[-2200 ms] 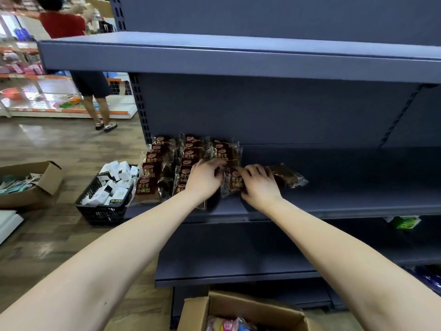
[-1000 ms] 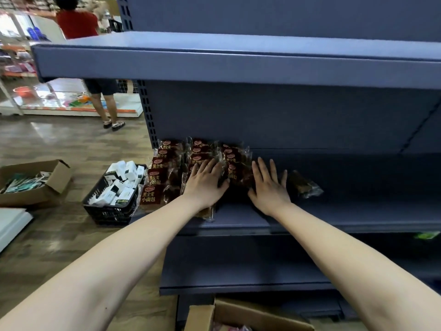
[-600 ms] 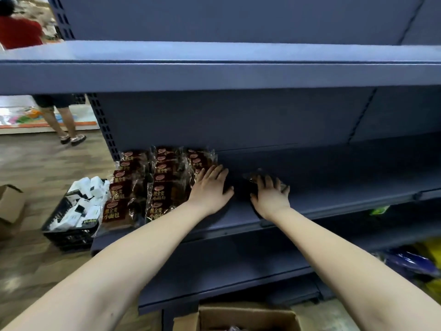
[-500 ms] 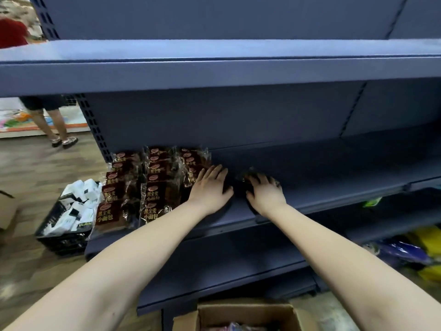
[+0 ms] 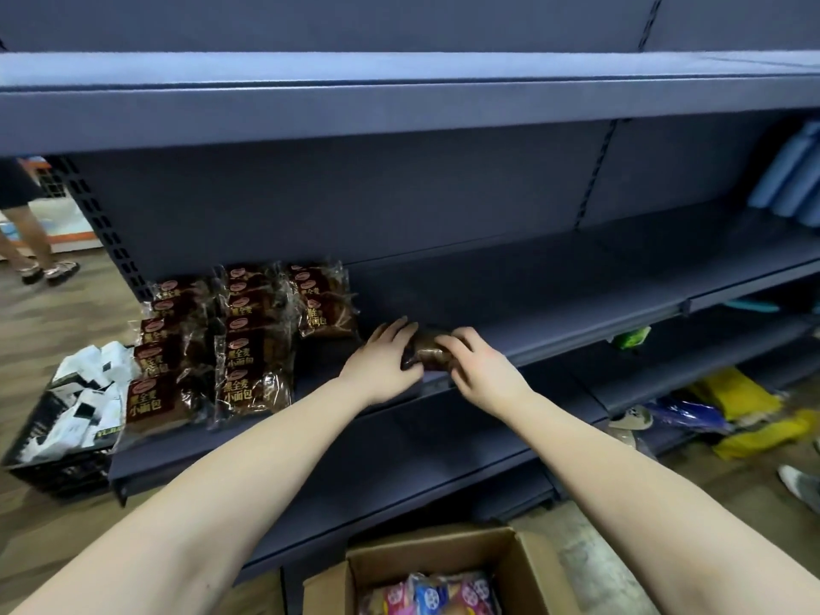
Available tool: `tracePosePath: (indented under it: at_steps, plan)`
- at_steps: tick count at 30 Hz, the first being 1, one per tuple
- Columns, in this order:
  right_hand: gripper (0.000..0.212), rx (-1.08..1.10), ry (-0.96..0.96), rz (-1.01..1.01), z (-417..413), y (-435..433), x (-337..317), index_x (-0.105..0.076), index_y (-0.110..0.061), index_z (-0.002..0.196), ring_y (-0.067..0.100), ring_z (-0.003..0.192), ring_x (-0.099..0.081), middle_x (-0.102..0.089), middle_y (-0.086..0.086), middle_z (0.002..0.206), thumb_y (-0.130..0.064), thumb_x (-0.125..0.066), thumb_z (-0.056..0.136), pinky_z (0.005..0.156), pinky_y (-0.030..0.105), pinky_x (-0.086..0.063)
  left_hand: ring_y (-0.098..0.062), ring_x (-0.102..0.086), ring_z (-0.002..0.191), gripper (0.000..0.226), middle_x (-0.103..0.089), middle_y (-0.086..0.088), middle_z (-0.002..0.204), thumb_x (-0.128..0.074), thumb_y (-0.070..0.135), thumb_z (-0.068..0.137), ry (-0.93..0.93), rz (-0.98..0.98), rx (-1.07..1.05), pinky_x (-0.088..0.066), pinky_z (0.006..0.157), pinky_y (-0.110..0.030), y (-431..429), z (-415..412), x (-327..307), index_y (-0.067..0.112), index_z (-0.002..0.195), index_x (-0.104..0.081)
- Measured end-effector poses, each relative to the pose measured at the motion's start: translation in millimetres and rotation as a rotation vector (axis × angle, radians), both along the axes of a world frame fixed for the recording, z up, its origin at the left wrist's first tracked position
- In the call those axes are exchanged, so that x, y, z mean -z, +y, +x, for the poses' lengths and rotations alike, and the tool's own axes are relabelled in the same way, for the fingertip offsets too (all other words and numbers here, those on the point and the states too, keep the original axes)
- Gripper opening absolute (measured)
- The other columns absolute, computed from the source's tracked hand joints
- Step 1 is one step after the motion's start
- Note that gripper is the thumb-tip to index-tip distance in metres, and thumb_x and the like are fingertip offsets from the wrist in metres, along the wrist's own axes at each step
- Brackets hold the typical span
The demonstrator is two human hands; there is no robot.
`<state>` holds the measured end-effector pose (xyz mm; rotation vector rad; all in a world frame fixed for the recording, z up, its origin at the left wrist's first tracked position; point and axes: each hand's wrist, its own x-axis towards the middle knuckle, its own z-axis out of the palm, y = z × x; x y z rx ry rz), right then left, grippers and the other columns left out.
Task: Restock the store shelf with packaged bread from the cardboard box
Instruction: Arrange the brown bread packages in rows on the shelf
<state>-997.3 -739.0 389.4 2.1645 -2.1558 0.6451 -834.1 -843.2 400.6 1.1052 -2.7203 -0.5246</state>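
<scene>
Dark blue store shelving [image 5: 554, 312] fills the view above a wood-look floor. At far left a black crate [image 5: 49, 463] of white packets sits on the floor. Beside it, brown bread packs [image 5: 248, 344] lie in three rows on the middle board. Just right of them, the left hand [image 5: 384, 364] grips one end of a single bread pack [image 5: 428, 352] near the board's front edge. The right hand [image 5: 481, 370] curls over the other end. Below, the open cardboard box [image 5: 528, 565] holds colourful packets. Yellow bags [image 5: 732, 392] lie at right.

Bread packs [image 5: 248, 344] on shelf [image 5: 554, 304] left; cardboard box [image 5: 439, 565] on floor below; crate [image 5: 57, 441] left of shelf
</scene>
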Motion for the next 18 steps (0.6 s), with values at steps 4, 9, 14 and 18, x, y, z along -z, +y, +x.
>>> tracePosePath:
  at_steps: [4,9,14,18]
  plan:
    - [0.054,0.029,0.018,-0.01,-3,5,2,-0.046,-0.011,0.137,0.033,0.104,-0.057,-0.044,0.011,0.135,0.0,-0.052,0.085,0.073,0.036,-0.052,-0.021,-0.034,0.136,0.067,-0.036,0.001,0.149,-0.056,0.037,0.085,0.032,-0.004,0.073,-0.035,0.108,-0.035,2,-2,3,0.026,0.146,-0.03]
    - [0.052,0.069,-0.057,-0.075,-6,8,-5,-0.04,-0.007,0.141,0.031,0.119,-0.05,-0.038,0.013,0.142,-0.001,-0.046,0.089,0.084,0.036,-0.05,-0.02,-0.053,0.11,0.037,-0.061,0.002,0.118,-0.051,0.047,0.09,0.077,-0.032,0.058,-0.048,0.085,-0.038,1,-1,-3,0.033,0.124,-0.05]
    - [0.053,0.053,0.053,-0.121,-6,6,-9,-0.046,0.003,0.134,0.035,0.123,-0.048,-0.049,0.021,0.134,-0.03,-0.037,0.094,0.105,0.041,-0.042,-0.02,-0.059,0.106,0.032,-0.066,0.0,0.115,-0.047,0.043,0.096,0.257,0.167,-0.027,-0.047,0.089,-0.034,-2,1,-5,0.025,0.118,-0.06]
    - [0.068,0.053,0.21,-0.067,-5,0,-11,-0.042,-0.001,0.137,0.035,0.13,-0.044,-0.05,0.016,0.137,-0.045,-0.048,0.085,0.104,0.054,-0.034,-0.022,-0.056,0.115,0.038,-0.063,-0.008,0.125,-0.042,0.032,0.101,0.319,0.275,-0.096,-0.039,0.093,-0.026,2,1,-9,0.011,0.127,-0.058]
